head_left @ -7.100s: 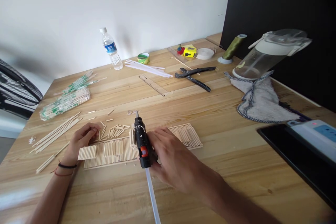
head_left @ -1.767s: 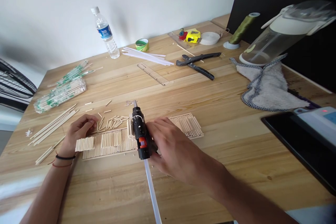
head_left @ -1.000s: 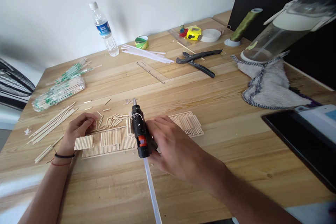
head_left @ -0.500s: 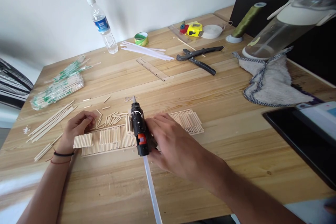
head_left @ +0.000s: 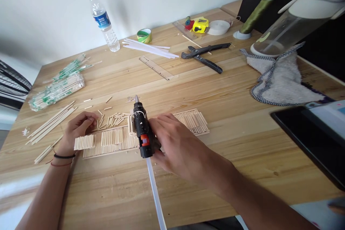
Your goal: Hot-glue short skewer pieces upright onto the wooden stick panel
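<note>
My right hand is wrapped round a black hot glue gun, its nozzle pointing away from me. A long translucent glue stick trails from the gun's back end. Beneath the gun lies a long panel of short wooden sticks set side by side, its middle hidden by the gun and my hand. Smaller stick pieces rest on its left part. At the panel's left end, my left hand has its fingers curled and pressed together near loose cut sticks; what they hold, if anything, is hidden.
Longer sticks and plastic-wrapped stick packs lie at left. Farther back are a water bottle, green tape, white strips, a ruler and black cutters. A cloth and a tablet lie at right.
The camera view has shifted slightly, so the things at the back sit a little higher. Both hands and the glue gun have hardly moved over the panel.
</note>
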### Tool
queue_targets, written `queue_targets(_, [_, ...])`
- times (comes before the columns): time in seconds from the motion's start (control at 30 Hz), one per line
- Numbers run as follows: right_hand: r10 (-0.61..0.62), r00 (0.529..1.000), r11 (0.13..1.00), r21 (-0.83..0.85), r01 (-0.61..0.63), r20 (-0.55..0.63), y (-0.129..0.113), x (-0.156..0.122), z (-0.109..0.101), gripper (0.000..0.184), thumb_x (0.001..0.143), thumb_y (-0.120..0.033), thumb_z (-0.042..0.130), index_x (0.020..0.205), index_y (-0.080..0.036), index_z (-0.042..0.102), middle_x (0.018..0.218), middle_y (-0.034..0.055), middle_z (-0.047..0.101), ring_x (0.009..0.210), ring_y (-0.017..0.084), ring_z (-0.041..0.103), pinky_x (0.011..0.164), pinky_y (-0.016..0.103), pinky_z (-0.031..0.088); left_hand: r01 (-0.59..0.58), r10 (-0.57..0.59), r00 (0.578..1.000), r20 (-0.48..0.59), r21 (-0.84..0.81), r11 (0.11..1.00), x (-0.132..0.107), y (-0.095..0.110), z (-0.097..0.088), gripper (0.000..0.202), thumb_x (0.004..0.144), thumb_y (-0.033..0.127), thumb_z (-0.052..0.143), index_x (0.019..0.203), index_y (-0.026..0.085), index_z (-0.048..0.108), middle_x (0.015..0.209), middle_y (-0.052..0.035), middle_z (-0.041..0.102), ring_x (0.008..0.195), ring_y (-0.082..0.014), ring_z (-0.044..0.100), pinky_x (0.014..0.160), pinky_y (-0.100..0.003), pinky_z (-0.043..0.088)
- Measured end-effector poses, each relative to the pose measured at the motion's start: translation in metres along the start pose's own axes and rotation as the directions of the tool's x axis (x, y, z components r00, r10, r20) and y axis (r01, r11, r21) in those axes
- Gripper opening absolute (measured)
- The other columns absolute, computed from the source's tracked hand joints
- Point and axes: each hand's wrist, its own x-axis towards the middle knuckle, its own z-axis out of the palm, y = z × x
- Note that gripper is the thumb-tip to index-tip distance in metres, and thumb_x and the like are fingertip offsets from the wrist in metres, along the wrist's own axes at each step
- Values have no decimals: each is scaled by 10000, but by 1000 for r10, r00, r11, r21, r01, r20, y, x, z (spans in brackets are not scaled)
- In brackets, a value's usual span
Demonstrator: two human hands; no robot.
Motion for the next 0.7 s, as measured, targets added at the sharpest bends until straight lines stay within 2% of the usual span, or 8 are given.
queue_targets(0.43, [12, 1000, 1000, -7, -11, 21, 0, 0, -1, 167, 868, -135, 719, 981, -161, 598, 981, 85, 706, 917, 262, 592, 908, 394, 442, -50, 50, 999, 4, 44, 998, -1, 1, 1, 207, 789, 375, 761, 888, 194, 775, 731, -3, 657, 660, -137, 547, 603, -258, 403])
queue_targets(0.7, [32, 999, 999, 6, -32, 37, -1, -1, -2, 192, 869, -120, 723, 983, -176, 579, 971, 74, 697, 906, 253, 591, 916, 392, 441, -13, 13, 999, -32, 11, 1000, -4, 14, 9, 244, 688, 384, 817, 806, 183, 748, 673, -1, 647, 618, -129, 538, 569, -241, 406])
